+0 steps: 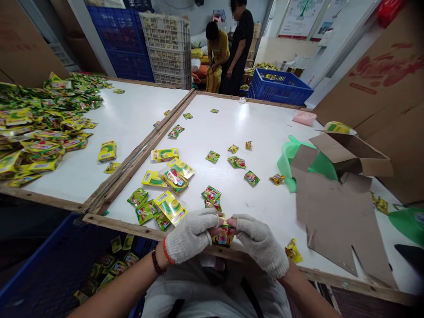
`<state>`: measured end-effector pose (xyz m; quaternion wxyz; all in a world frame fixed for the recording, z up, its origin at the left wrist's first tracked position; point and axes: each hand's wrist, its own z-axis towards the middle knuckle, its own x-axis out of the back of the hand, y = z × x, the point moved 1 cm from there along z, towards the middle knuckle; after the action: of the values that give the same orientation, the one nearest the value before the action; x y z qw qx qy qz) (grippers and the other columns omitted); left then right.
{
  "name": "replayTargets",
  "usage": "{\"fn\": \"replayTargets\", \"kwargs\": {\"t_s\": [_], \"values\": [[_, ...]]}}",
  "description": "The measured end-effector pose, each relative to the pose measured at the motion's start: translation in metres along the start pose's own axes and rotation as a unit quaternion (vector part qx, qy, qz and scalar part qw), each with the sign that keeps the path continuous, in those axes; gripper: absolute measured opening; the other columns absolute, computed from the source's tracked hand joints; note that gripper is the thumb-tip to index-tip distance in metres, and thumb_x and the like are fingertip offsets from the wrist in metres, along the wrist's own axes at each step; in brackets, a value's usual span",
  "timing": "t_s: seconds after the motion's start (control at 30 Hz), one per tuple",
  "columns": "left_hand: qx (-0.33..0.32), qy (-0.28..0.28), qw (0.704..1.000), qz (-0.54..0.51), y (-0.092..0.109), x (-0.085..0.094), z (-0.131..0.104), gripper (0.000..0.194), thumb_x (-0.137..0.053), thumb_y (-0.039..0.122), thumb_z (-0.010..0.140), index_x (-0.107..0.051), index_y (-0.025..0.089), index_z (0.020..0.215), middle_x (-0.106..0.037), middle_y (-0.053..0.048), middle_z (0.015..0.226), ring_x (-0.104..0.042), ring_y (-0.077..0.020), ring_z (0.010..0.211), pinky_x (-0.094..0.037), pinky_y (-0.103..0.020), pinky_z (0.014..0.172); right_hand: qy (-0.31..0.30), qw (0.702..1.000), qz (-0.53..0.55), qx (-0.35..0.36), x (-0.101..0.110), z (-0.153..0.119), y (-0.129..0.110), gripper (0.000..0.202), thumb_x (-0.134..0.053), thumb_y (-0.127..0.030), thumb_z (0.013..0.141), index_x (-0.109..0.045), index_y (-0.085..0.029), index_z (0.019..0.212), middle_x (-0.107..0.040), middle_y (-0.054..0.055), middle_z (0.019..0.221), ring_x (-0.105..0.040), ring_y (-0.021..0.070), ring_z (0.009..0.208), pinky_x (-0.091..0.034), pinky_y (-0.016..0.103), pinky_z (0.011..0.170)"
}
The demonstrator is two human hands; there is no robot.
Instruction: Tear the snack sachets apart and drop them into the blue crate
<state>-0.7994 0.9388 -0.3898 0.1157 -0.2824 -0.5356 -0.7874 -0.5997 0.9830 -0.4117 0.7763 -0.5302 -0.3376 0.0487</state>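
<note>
My left hand [195,232] and my right hand [260,243], both in white knit gloves with bare fingertips, meet at the table's front edge. Between them they grip a small yellow and red candy packet [223,237], fingers closed at its upper corners. Just beyond it lie green and red candy sachets [211,193], partly overlapping. Left of my left hand rest flat yellow packs [170,207] with barcodes, a fuller yellow and red pack [175,180], and several green sachets [145,212].
A wooden strip [142,145] divides the white tabletop [265,132]. Packets are heaped on the left [43,128]. At right are a green basin [288,159] and an open cardboard box [334,212]. A blue crate [36,269] stands below left. Two people are behind the table.
</note>
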Motion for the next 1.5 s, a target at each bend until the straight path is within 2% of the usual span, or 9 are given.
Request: {"fn": "replayTargets", "kwargs": {"t_s": [0.13, 0.2, 0.3, 0.43, 0.63, 0.8, 0.93, 1.37, 1.5], "values": [[0.045, 0.096, 0.993, 0.051, -0.012, 0.049, 0.001, 0.038, -0.048, 0.014, 0.078, -0.058, 0.018, 0.115, -0.061, -0.008, 0.114, -0.055, -0.0201, 0.105, -0.041, -0.032, 0.096, 0.133, 0.964, 0.142, -0.182, -0.019, 0.01, -0.014, 0.025, -0.056, -0.031, 0.077, -0.065, -0.015, 0.094, -0.069, 0.006, 0.081, -0.064, 0.0168, 0.065, -0.057, 0.031, 0.06], [0.074, 0.062, 0.987, 0.128, -0.018, 0.076, -0.001, 0.047, -0.047, 0.007, 0.072, -0.056, 0.019, 0.116, -0.061, -0.007, 0.113, -0.054, -0.0204, 0.107, -0.04, -0.033, 0.097, 0.072, 0.95, 0.229, -0.201, -0.034, 0.012, -0.036, 0.027, -0.055, -0.031, 0.077, -0.064, -0.015, 0.097, -0.069, 0.006, 0.087, -0.065, 0.017, 0.069, -0.057, 0.03, 0.061], [0.062, -0.11, 0.962, 0.243, -0.027, 0.095, -0.006, 0.056, -0.052, 0.006, 0.06, -0.057, 0.02, 0.114, -0.059, -0.008, 0.116, -0.049, -0.0258, 0.112, -0.036, -0.039, 0.099, -0.144, 0.945, 0.242, -0.165, -0.056, 0.011, -0.067, 0.029, -0.059, -0.02, 0.072, -0.066, -0.019, 0.101, -0.07, 0.004, 0.091, -0.066, 0.0183, 0.079, -0.055, 0.028, 0.067], [0.052, -0.173, 0.929, 0.322, -0.036, 0.084, -0.011, 0.039, -0.054, 0.007, 0.061, -0.06, 0.018, 0.098, -0.062, -0.01, 0.101, -0.052, -0.0276, 0.102, -0.034, -0.046, 0.096, -0.118, 0.978, 0.127, -0.12, -0.062, 0.012, -0.063, 0.023, -0.057, -0.019, 0.074, -0.069, -0.021, 0.094, -0.071, 0.002, 0.088, -0.066, 0.0191, 0.083, -0.053, 0.032, 0.078], [0.168, 0.105, 0.98, 0.028, -0.022, 0.06, -0.002, 0.018, -0.046, 0.022, 0.081, -0.058, 0.016, 0.092, -0.063, -0.005, 0.091, -0.057, -0.0191, 0.089, -0.045, -0.032, 0.084, 0.07, 0.983, 0.117, -0.124, -0.047, 0.016, -0.026, 0.029, -0.054, -0.024, 0.079, -0.056, -0.019, 0.108, -0.064, 0.008, 0.108, -0.062, 0.02, 0.096, -0.051, 0.035, 0.085], [0.192, 0.13, 0.923, -0.309, -0.007, 0.0, 0.007, 0.033, -0.049, 0.028, 0.081, -0.049, 0.017, 0.112, -0.06, -0.006, 0.109, -0.057, -0.0185, 0.099, -0.048, -0.029, 0.083, 0.134, 0.963, 0.211, -0.099, -0.041, 0.014, -0.015, 0.023, -0.057, -0.023, 0.077, -0.045, -0.022, 0.097, -0.066, 0.005, 0.096, -0.064, 0.018, 0.089, -0.054, 0.032, 0.077], [0.217, 0.206, 0.897, -0.326, -0.009, -0.032, 0.004, 0.044, -0.058, 0.02, 0.074, -0.039, 0.018, 0.113, -0.061, -0.008, 0.11, -0.061, -0.019, 0.097, -0.05, -0.033, 0.085, 0.149, 0.967, 0.166, -0.119, -0.038, 0.002, 0.0, 0.02, -0.058, -0.024, 0.077, -0.051, -0.02, 0.095, -0.067, 0.005, 0.093, -0.064, 0.0179, 0.086, -0.053, 0.033, 0.079], [0.159, 0.136, 0.961, -0.179, -0.018, -0.019, -0.009, 0.019, -0.059, 0.021, 0.076, -0.059, 0.017, 0.094, -0.066, -0.004, 0.094, -0.061, -0.0184, 0.089, -0.049, -0.031, 0.082, 0.06, 0.995, -0.015, -0.075, -0.018, 0.011, -0.001, 0.013, -0.053, -0.024, 0.078, -0.065, -0.019, 0.077, -0.067, 0.002, 0.074, -0.06, 0.0161, 0.069, -0.052, 0.029, 0.066], [0.137, 0.078, 0.98, -0.122, -0.019, -0.01, -0.004, 0.009, -0.055, 0.022, 0.078, -0.062, 0.016, 0.08, -0.064, -0.003, 0.081, -0.059, -0.0164, 0.078, -0.048, -0.028, 0.075, 0.058, 0.991, 0.086, -0.08, -0.017, 0.016, -0.007, 0.034, -0.052, -0.022, 0.079, -0.054, -0.019, 0.113, -0.069, 0.004, 0.091, -0.063, 0.016, 0.078, -0.053, 0.029, 0.069]]}}
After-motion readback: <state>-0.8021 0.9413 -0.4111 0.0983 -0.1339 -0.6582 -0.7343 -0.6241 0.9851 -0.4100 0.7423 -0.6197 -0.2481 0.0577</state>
